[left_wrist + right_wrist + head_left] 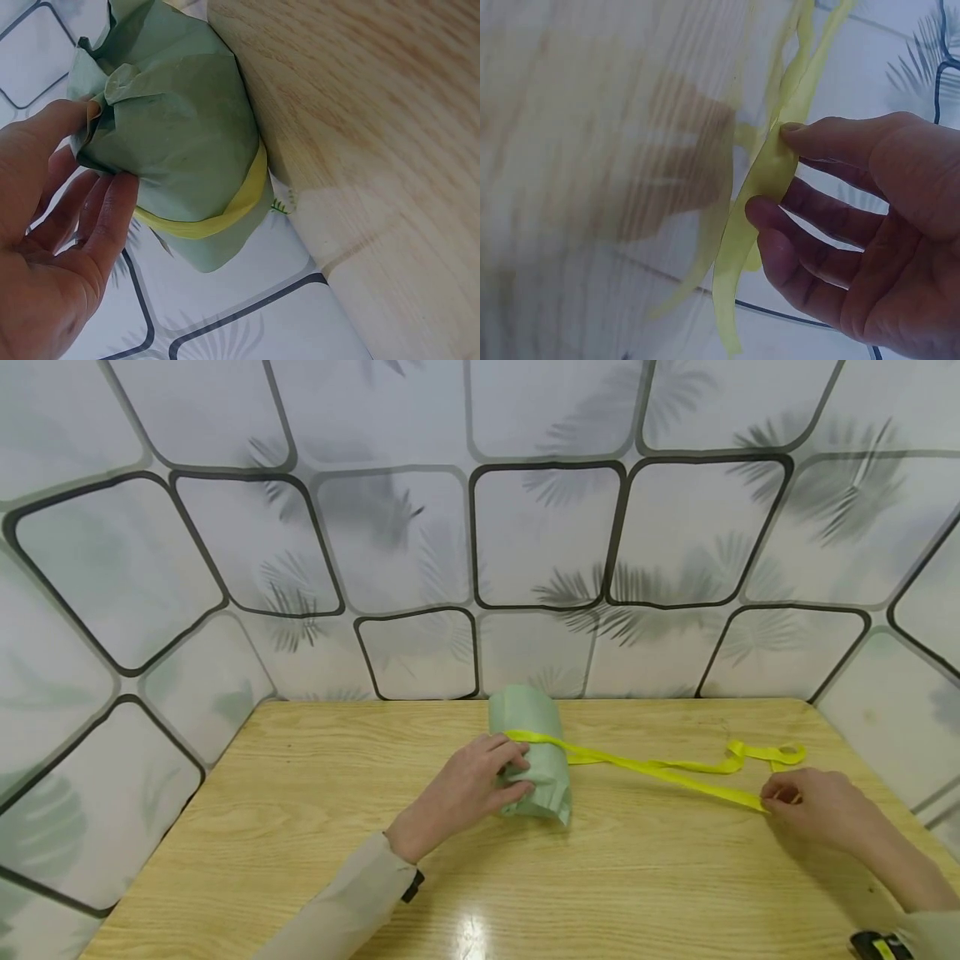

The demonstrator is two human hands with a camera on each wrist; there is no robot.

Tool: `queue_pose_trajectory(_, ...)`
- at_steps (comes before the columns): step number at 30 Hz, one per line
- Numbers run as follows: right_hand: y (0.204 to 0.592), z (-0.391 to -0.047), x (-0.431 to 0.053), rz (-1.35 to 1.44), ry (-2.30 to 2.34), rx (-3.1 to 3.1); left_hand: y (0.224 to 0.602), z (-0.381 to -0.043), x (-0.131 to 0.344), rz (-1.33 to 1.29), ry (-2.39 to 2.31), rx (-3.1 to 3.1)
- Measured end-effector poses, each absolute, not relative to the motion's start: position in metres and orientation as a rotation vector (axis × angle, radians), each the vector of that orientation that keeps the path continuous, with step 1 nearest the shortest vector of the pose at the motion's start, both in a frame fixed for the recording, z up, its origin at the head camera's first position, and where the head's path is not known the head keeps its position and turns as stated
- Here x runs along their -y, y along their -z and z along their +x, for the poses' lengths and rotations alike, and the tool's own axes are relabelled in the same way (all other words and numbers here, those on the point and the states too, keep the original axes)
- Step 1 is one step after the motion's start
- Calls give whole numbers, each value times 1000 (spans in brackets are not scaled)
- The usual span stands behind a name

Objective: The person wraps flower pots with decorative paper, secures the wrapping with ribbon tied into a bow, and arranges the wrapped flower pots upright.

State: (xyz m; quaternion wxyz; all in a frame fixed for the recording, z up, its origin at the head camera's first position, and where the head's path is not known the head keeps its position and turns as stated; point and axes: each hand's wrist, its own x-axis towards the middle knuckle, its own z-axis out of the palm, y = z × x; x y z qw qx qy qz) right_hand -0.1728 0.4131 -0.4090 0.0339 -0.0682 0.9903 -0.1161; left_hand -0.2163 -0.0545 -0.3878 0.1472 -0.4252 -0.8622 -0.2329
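Note:
A bundle wrapped in pale green paper (542,781) lies on the wooden table, its near end crumpled and folded. Yellow ribbon (637,766) loops round its middle and stretches off to the right. My left hand (468,785) holds the bundle from the left; in the left wrist view, thumb and fingertips grip the gathered paper (180,112) at its end. Off to the right, my right hand (825,814) pinches one length of the ribbon between thumb and fingers, and a short tail of ribbon (727,300) hangs past the fingertips. What the paper wraps is hidden.
Another length of the ribbon lies curled on the table (420,893) behind the right hand. A patterned cloth or panel wall (547,535) rises along the table's back and sides. Both wrists carry dark straps.

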Motion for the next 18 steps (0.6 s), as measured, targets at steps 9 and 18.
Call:
queue_pose_trajectory(9, 412, -172, -422, -161, 377, -3037, 389, -216, 55, -1225, 704, 2464)
queue_pose_trajectory(18, 402, -180, -431, -37, 433, -3094, 388, -216, 54, -1221, 669, 2466)
